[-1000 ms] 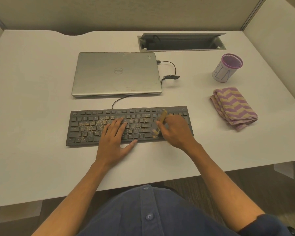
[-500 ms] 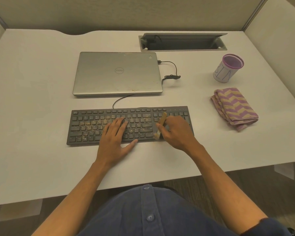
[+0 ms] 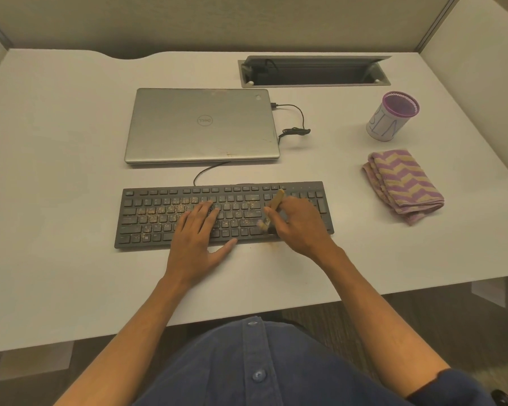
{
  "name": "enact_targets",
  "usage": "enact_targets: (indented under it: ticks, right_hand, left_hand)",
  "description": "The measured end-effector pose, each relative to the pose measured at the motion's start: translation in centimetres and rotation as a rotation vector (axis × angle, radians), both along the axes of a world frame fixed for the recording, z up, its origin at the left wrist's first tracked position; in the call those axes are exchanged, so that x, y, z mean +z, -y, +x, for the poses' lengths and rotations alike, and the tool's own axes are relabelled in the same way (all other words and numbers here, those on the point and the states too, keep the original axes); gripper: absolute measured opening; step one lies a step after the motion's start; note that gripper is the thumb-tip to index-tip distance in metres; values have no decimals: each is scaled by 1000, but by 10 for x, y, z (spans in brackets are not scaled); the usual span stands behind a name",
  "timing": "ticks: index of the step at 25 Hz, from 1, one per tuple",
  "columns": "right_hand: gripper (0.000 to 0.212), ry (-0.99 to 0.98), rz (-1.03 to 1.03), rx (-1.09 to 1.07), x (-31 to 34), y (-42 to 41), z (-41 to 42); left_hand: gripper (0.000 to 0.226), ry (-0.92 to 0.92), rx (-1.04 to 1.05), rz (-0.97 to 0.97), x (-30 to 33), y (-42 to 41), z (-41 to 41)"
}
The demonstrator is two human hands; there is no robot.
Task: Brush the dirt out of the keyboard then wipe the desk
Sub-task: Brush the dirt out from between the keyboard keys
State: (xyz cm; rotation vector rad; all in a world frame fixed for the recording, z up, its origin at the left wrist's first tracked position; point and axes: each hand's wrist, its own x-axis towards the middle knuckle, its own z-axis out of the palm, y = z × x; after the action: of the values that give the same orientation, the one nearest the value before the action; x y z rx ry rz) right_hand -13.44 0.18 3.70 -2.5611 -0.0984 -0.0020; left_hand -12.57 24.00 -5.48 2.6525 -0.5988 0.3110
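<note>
Right hand (image 3: 301, 227) curled round a small wooden-handled brush (image 3: 274, 206), handle tilted up and away, pale bristles down on the lower key rows just left of the fingers. Under that grip, a long black keyboard (image 3: 147, 212) with tan crumbs of dirt (image 3: 170, 210) scattered mostly over its left and middle keys, well left of the brush. A small patch of the same tan grit on the white desk (image 3: 56, 200) just in front of the keyboard's near edge, below the bristles. Left hand (image 3: 195, 238) flat and relaxed to the left of the brush, fingers straight on the middle keys, thumb spread along the keyboard's front edge, gripping nothing.

Right of the brush hand, apart from the keyboard, a folded purple-and-tan zigzag cloth (image 3: 403, 186) lying on the desk. Beyond the cloth, a white cup with a purple mesh rim (image 3: 392, 117), upright. Beyond the grip and to its left, a closed silver laptop (image 3: 201, 126) with a thin black cable (image 3: 296, 121) plugged into its right side, looped beside it. Farther back, a grey recessed cable tray (image 3: 314, 71) with its lid raised. Near side of the desk: bare forearms and a dark blue buttoned shirt (image 3: 261, 364).
</note>
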Motion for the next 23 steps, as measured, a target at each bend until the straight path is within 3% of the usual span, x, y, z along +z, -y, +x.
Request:
enact_targets:
  ticks: [3,6,10,15,18,23]
  right_hand:
    - [35,-51,-49,21,3,2,3]
    - [31,69,24,29,8,-2,2]
    - [33,-29,-53,38,0,-1,1]
    - [33,20,60,-48,3,10,-3]
    - [34,-31,8,-24,2,11,-6]
    - [28,61,-11,-8,8,9,-10]
  left_hand:
    - [77,0,3,-3,0,0,0]
    - [77,-5,-2,-4,0,1,0]
    - [77,-12,3,-5,-1,0,-1]
    - [77,-12,2,-4,0,0,0]
    - [77,-11,1,-7,0,0,0]
    - [76,-9,4,-7,0,0,0]
